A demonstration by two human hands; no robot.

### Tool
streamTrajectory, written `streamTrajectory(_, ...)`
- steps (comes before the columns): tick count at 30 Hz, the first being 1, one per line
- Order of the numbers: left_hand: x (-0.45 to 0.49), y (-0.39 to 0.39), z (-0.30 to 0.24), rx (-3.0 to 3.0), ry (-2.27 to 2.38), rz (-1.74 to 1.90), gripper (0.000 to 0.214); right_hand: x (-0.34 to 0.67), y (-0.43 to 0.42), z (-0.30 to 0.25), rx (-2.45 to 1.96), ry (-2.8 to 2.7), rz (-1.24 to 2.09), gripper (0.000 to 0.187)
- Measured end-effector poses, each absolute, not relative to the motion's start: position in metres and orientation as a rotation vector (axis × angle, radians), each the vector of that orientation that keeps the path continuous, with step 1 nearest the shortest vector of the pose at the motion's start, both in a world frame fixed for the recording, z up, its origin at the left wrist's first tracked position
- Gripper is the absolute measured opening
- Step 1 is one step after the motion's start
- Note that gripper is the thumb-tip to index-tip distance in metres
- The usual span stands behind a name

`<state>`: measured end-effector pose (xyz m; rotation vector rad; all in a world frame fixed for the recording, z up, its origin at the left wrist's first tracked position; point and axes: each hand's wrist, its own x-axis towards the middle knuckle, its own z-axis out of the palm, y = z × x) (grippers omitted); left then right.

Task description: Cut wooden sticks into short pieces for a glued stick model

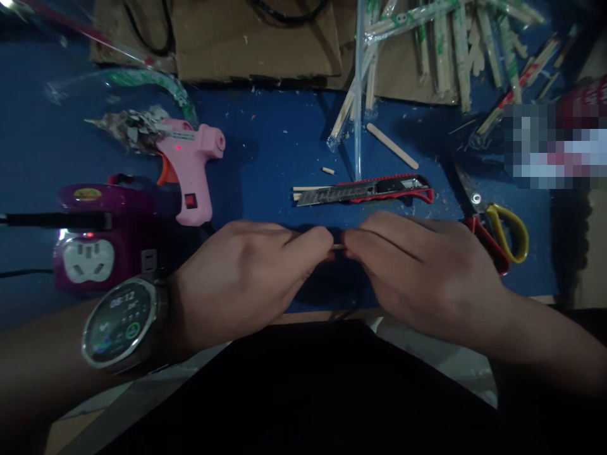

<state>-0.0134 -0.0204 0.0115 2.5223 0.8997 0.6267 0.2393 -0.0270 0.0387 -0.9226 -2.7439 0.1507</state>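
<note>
Between my two hands a thin wooden stick (337, 246) shows as a short light piece; its ends are hidden in my fingers. My left hand (251, 272), with a watch (121, 325) on the wrist, pinches one end. Pinching the other end is my right hand (422, 272). Just beyond them lies a red and black utility knife (386, 188) with its blade out to the left, over light stick pieces (303, 189). Scissors (497, 230) with red and yellow handles lie beside my right hand.
A pink glue gun (192, 158) lies at the left, behind a purple power socket block (85, 246) with a cable. Wrapped chopsticks (446, 57) and cardboard (256, 44) are at the back. A flat wooden stick (392, 145) and a clear tube (359, 114) lie behind the knife.
</note>
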Motion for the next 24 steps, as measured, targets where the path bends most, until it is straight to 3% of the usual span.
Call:
streamTrajectory(13, -0.014, -0.017, 0.020, 2.321, 0.842, 0.541, 0.039, 0.244, -0.018, 0.043, -0.795, -2.700, 0.173, 0.026)
streamTrajectory(20, -0.012, -0.013, 0.034, 2.128, 0.819, 0.413, 0.043, 0.243, -0.018, 0.044, -0.641, -2.643, -0.080, 0.015)
streamTrajectory(24, -0.014, -0.012, 0.042, 2.064, 0.812, 0.381, 0.041, 0.243, -0.016, 0.049, -0.590, -2.648, -0.154, 0.019)
